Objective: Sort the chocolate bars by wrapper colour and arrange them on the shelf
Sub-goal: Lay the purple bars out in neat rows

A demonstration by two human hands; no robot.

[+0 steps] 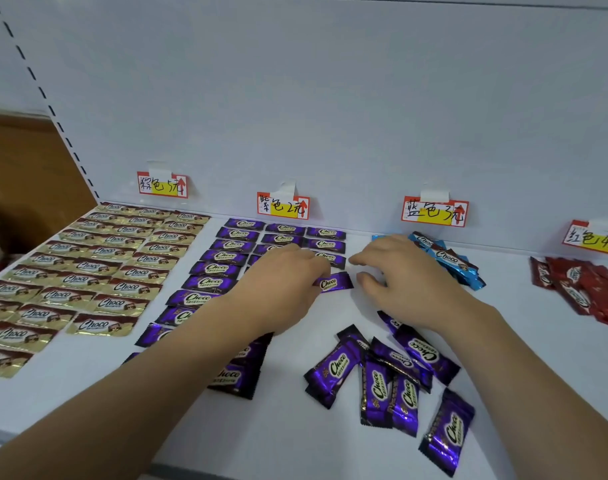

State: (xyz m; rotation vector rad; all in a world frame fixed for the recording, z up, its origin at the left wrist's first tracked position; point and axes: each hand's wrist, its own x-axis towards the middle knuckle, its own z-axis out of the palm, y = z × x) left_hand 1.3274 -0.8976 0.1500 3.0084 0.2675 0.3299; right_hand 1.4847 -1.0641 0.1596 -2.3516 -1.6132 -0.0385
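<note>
One purple bar (333,282) pinched in left hand (281,271), right hand (399,271) loosely open, empty; placing in purple rows (226,258) (likely); next, squaring under third column.

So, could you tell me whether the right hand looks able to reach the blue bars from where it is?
Probably yes: the right hand sits just beside the blue bars, holding nothing, with nothing between them.

Left hand (281,275) pinches a purple Choco bar (333,282) on the white shelf (295,427); right hand (406,271) hovers beside it, fingers loosely curled. Loose purple bars (382,379) lie nearer, gold rows (87,268) left.
</note>
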